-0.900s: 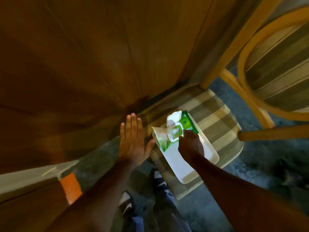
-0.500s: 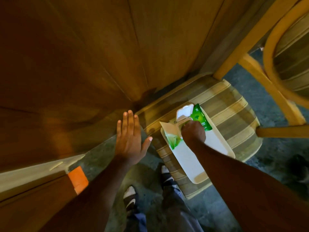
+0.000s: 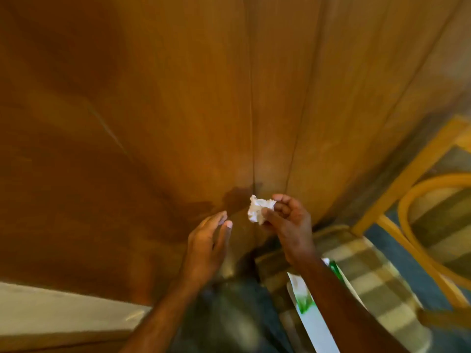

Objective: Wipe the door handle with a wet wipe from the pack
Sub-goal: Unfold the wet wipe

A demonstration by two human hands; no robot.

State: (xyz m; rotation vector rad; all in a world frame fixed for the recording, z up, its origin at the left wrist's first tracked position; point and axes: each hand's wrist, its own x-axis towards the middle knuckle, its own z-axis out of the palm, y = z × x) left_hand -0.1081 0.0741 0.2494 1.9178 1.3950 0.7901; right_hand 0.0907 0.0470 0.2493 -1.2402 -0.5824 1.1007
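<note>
My right hand (image 3: 288, 225) is raised in front of the brown wooden door (image 3: 178, 110) and pinches a crumpled white wet wipe (image 3: 258, 208) between thumb and fingers. My left hand (image 3: 209, 243) hovers just left of it, fingers straight and apart, holding nothing. The green and white wipe pack (image 3: 304, 299) lies below on a white tray (image 3: 318, 329), largely hidden behind my right forearm. No door handle shows in this view.
The tray rests on a striped cushioned stool (image 3: 369, 273) at lower right. A wooden chair with a curved yellow frame (image 3: 413, 225) stands at the right. A pale ledge (image 3: 51, 312) runs along the lower left. Dark floor lies below.
My right hand has left the pack and risen with a wipe in it. The view has tilted up toward the door. My left hand has turned edge-on near the wipe.
</note>
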